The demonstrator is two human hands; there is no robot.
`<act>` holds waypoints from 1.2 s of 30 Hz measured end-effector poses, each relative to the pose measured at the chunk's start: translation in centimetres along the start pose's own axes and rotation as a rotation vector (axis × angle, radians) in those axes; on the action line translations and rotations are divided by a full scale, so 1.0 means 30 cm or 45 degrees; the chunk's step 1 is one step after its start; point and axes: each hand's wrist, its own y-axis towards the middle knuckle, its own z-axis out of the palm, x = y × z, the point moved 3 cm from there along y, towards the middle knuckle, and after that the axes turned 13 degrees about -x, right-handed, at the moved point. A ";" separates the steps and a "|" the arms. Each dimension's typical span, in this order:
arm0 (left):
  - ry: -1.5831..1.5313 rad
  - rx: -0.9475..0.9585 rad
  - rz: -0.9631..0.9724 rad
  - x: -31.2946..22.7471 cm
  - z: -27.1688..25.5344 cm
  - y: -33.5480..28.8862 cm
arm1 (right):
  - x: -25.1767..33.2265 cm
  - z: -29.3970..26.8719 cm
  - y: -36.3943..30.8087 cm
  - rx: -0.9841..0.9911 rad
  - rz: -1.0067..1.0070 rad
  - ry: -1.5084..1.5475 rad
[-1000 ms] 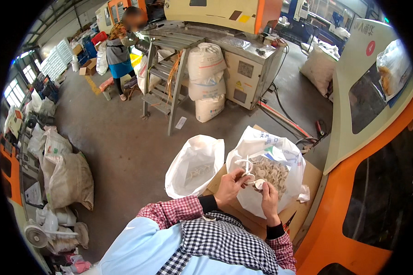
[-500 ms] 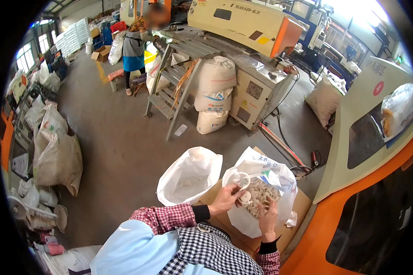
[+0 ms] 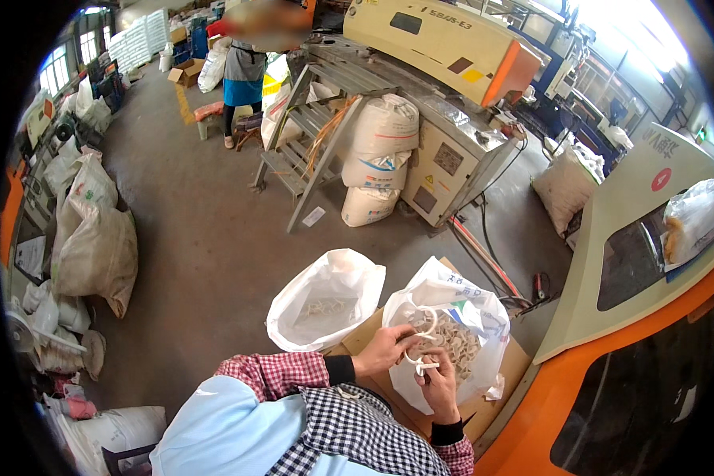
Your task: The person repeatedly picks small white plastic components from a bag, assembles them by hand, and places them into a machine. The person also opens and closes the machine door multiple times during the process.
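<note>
My left hand (image 3: 382, 351) is closed on a thin, curved white plastic piece (image 3: 433, 319), whose loop rises above the fingers. Close beside it, my right hand (image 3: 441, 385) pinches a small white plastic part (image 3: 428, 366) at the near end of the curved piece. Whether the two are joined, I cannot tell. Both hands are over the near side of an open white sack (image 3: 496, 321). Inside that sack lies a heap of small off-white plastic parts (image 3: 462, 343), partly hidden by my hands.
Left of it stands another open white sack (image 3: 282, 313) with some thin pieces at its bottom. Cardboard (image 3: 389, 389) lies under the right sack. An orange and cream machine (image 3: 531, 412) borders my right. Ahead are a metal step ladder (image 3: 301, 170), stacked full sacks (image 3: 373, 170) and another person (image 3: 244, 75).
My right hand has moved left from over the heap to beside my left hand, and its fingers have closed on the small white part. The curved piece has shifted slightly.
</note>
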 end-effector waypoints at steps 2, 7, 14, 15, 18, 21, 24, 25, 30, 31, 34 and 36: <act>-0.183 0.050 -0.425 0.048 -0.002 -0.012 | -0.008 -0.020 0.005 -0.003 -0.102 -0.287; -0.291 0.042 -0.735 0.069 -0.007 -0.021 | 0.014 0.034 -0.050 -0.109 -0.710 -1.002; 0.426 0.138 1.155 -0.073 -0.019 -0.040 | -0.038 -0.079 0.004 -0.304 -0.235 -0.711; 0.575 0.339 1.178 -0.101 -0.027 -0.047 | -0.050 -0.103 0.019 -0.333 -0.221 -0.708; 0.496 0.162 1.071 -0.077 -0.066 -0.038 | -0.093 -0.240 0.110 -0.500 -0.688 -0.924; 0.447 -0.214 0.685 0.029 -0.171 -0.034 | -0.044 -0.273 0.132 -0.591 -0.509 -0.664; 0.389 -0.385 0.070 0.144 -0.320 -0.066 | -0.017 -0.368 0.142 -0.734 -0.573 -0.885; 0.361 -0.423 -0.175 0.185 -0.369 -0.092 | -0.006 -0.371 0.152 -0.761 -0.634 -1.019; 0.256 -0.586 -0.533 0.350 -0.588 -0.194 | -0.032 -0.431 0.274 -0.868 -0.768 -1.421; 0.299 -0.577 -0.596 0.357 -0.616 -0.198 | -0.032 -0.438 0.291 -0.919 -0.687 -1.580; 0.357 -0.457 -0.660 0.414 -0.685 -0.157 | -0.039 -0.470 0.321 -1.046 -0.758 -1.876; 0.666 -0.357 -0.519 0.446 -0.724 -0.104 | -0.048 -0.476 0.309 -0.989 -0.617 -1.954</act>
